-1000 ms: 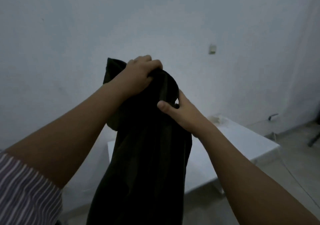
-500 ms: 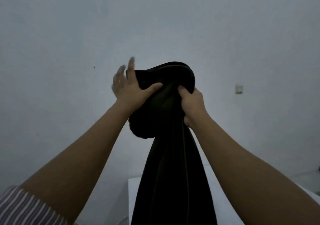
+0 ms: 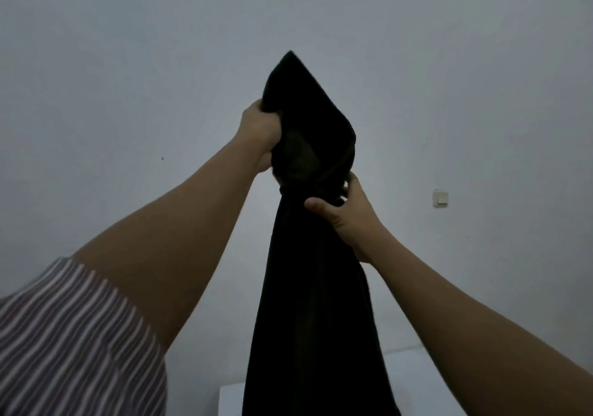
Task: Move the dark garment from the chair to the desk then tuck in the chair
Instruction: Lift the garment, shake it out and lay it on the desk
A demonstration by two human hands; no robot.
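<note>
The dark garment point(image 3: 311, 287) hangs long and straight in front of me, held high against the wall. My left hand point(image 3: 260, 130) grips its upper left edge, where the cloth rises to a point. My right hand point(image 3: 348, 220) is closed around the bunched cloth lower down on the right. Behind the garment, at the bottom of the view, shows the white desk point(image 3: 404, 383). The chair is out of view.
A plain pale wall point(image 3: 128, 63) fills most of the view. A small white wall switch point(image 3: 440, 198) sits at the right. My striped sleeve point(image 3: 70, 345) covers the lower left corner.
My left hand went from a loose open touch to a firm grip higher on the cloth. The garment's top now stands up in a point. The view tilted up further.
</note>
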